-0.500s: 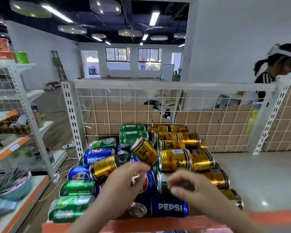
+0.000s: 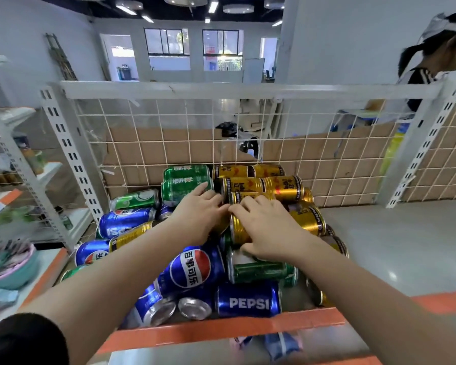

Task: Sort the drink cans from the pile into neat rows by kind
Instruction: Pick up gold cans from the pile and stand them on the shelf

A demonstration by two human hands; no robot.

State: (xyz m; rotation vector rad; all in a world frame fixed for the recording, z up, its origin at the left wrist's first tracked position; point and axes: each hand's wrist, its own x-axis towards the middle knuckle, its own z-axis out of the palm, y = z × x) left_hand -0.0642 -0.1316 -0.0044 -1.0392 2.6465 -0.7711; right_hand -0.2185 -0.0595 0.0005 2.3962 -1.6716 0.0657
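A jumbled pile of cans lies on a white shelf with an orange front edge (image 2: 221,330). Blue Pepsi cans (image 2: 192,270) fill the front and left, green cans (image 2: 184,188) sit at the back left, and gold cans (image 2: 282,188) are stacked at the back right. Both my hands are in the middle of the pile. My left hand (image 2: 198,217) rests flat on top, its fingers stretched toward the green cans. Just to its right, my right hand (image 2: 269,227) grips a gold can (image 2: 238,231), fingers over the top and thumb underneath.
A white wire mesh panel (image 2: 248,143) backed with cardboard closes the shelf's rear. Bare shelf surface (image 2: 392,246) lies to the right of the pile. Another shelving unit (image 2: 11,167) stands on the left with a pink bowl (image 2: 11,264). A person (image 2: 432,61) stands behind the mesh at far right.
Both hands have moved forward from the front of the pile to its middle. The right hand now holds a gold can. The camera has tilted down and closer.
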